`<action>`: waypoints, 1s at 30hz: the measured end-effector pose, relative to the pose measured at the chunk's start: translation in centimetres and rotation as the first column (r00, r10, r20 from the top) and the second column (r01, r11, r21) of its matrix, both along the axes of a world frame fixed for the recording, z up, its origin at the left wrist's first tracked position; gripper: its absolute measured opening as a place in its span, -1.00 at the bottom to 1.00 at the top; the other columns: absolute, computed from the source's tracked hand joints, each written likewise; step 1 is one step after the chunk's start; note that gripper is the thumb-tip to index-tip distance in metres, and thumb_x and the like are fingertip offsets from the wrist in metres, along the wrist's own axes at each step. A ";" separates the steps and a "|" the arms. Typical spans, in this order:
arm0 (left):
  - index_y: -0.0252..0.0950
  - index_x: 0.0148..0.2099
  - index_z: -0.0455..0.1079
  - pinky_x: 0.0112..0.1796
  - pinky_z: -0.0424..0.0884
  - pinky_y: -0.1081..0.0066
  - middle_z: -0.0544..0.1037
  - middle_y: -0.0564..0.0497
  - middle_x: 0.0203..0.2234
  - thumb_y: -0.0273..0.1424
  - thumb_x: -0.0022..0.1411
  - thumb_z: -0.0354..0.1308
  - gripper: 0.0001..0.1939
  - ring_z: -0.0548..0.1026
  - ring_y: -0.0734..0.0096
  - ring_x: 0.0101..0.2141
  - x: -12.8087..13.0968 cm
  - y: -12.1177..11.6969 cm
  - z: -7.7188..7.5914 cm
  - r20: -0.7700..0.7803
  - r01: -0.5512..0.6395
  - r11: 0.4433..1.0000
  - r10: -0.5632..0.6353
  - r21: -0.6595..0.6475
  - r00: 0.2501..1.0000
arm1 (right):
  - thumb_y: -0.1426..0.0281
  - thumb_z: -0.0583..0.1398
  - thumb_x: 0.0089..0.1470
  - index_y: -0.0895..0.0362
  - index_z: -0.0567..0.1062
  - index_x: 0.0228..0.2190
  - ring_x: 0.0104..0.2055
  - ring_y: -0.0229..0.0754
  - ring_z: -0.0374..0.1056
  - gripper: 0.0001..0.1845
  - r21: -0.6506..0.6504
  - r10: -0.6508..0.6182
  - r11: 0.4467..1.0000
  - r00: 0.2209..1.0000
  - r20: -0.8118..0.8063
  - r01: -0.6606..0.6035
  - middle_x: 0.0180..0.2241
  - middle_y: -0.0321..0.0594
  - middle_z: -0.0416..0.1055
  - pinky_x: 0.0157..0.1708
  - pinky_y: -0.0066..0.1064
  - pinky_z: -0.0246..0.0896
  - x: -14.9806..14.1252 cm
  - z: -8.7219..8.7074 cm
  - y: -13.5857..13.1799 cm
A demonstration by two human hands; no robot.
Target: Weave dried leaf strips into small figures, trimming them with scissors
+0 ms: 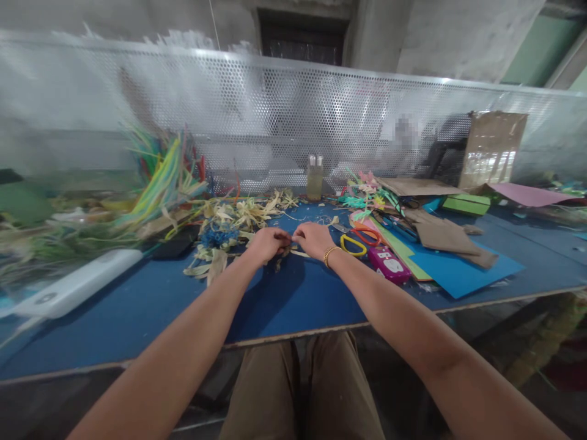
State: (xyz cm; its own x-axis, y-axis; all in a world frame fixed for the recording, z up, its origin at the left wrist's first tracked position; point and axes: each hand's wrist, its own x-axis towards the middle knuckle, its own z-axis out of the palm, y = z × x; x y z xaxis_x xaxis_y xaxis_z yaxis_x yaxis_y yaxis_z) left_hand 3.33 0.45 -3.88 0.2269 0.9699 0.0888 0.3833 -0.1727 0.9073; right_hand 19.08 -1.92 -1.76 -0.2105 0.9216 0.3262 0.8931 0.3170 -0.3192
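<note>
A small craft workshop, by the look of it

The long blue tabletop (293, 311), its front edge raw and worn, carries making materials: dried strips (245, 214) like husks, a bundle of bright coloured strands (158, 177), brown cardboard (444, 237), blue paper (463, 278) and yellow-handled scissors (354, 253). A perforated metal screen (247, 104) backs it, before a bare, rough, grey wall (440, 36).

The one view looks from the person's head, close above the near side of the bench (270, 315), facing twelve o'clock and downward. Trousered legs (342, 385) lie nearest at six, the left hand (269, 244) and right hand (314, 240) central, the metal mesh screen (229, 98) farther at twelve.
</note>
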 end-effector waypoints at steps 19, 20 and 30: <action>-0.32 -0.48 0.36 -0.48 0.31 0.47 0.44 0.04 -0.63 -0.26 -0.11 0.23 -0.78 0.38 0.47 -0.56 0.4 -0.6 0.3 -0.065 0.143 0.990 -0.144 -0.020 0.987 | 0.27 0.11 0.09 0.05 0.51 -0.37 -0.15 -0.19 0.33 -0.80 -0.034 -0.012 0.999 0.999 -0.046 0.011 -0.23 -0.26 0.49 -0.18 -0.38 0.09 0.2 -0.4 0.7; -0.32 -0.48 0.37 -0.50 0.30 0.48 0.45 0.04 -0.63 -0.26 -0.13 0.24 -0.77 0.38 0.47 -0.57 0.3 -0.6 0.3 -0.103 0.138 0.990 -0.137 -0.001 0.985 | 0.27 0.11 0.08 0.06 0.51 -0.37 -0.15 -0.19 0.34 -0.80 -0.037 -0.011 0.999 0.999 -0.050 0.009 -0.24 -0.26 0.49 -0.19 -0.38 0.09 0.2 -0.4 0.7; -0.33 -0.50 0.42 -0.48 0.35 0.48 0.48 0.01 -0.63 -0.26 -0.06 0.20 -0.79 0.45 0.41 -0.54 0.4 0.2 -0.1 -0.154 0.053 0.997 -0.043 0.062 0.987 | 0.25 0.12 0.07 0.04 0.53 -0.37 -0.20 -0.19 0.35 -0.79 -0.062 -0.015 0.998 0.998 -0.067 0.011 -0.30 -0.27 0.51 -0.24 -0.40 0.10 0.2 -0.4 0.7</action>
